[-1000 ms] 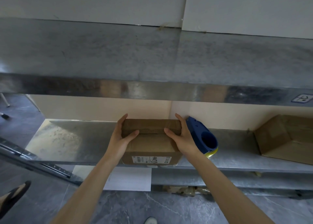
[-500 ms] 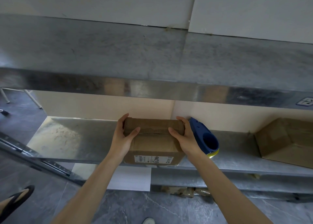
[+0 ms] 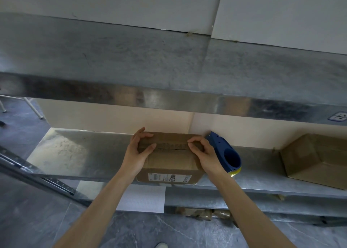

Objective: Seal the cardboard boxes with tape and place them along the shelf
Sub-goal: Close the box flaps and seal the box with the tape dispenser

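A small cardboard box sits at the front edge of a metal shelf, its top flaps folded shut and a white label on its near side. My left hand grips the box's top left edge, fingers curled over it, thumb on top. My right hand pinches the right end of the flap seam. A blue tape dispenser lies just beside the box's right side. A second box rests farther right, well apart.
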`<state>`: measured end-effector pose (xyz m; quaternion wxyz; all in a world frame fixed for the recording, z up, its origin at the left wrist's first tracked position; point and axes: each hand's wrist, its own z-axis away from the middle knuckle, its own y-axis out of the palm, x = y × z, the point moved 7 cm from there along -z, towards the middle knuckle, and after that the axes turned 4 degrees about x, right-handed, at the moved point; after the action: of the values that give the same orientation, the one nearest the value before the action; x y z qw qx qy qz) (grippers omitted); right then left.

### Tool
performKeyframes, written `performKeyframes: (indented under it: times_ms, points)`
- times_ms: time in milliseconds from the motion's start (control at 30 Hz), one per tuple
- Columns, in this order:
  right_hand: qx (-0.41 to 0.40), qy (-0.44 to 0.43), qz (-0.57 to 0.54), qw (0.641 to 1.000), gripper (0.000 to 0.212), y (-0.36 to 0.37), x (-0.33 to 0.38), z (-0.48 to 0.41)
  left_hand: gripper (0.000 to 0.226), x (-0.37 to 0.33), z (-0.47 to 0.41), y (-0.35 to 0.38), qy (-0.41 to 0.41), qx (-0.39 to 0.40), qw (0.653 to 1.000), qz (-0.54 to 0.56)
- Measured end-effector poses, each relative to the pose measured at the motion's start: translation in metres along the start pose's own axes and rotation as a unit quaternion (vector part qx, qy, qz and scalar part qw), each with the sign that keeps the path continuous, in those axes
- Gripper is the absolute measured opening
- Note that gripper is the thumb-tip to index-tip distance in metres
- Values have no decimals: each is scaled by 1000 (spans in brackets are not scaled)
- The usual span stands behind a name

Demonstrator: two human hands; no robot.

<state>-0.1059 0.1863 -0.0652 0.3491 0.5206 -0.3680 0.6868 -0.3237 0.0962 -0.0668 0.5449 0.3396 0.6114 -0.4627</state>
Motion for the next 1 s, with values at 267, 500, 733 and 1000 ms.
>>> performKeyframes:
  times_ms: [267, 500, 733, 1000]
  points:
    - [7, 11, 39, 999, 15, 0, 1, -4, 25, -4, 2, 2, -30, -7, 995, 92]
    - [21, 27, -21, 999, 25, 1, 3, 1, 35, -1, 6, 3, -61, 15, 989, 133]
    - [22, 29, -30, 999, 24, 2, 3, 1, 35, -3, 5, 4, -73, 15, 986, 149]
    - [-21, 29, -19, 999, 24, -2, -4, -1, 35, -4, 6, 4, -69, 9, 984, 166]
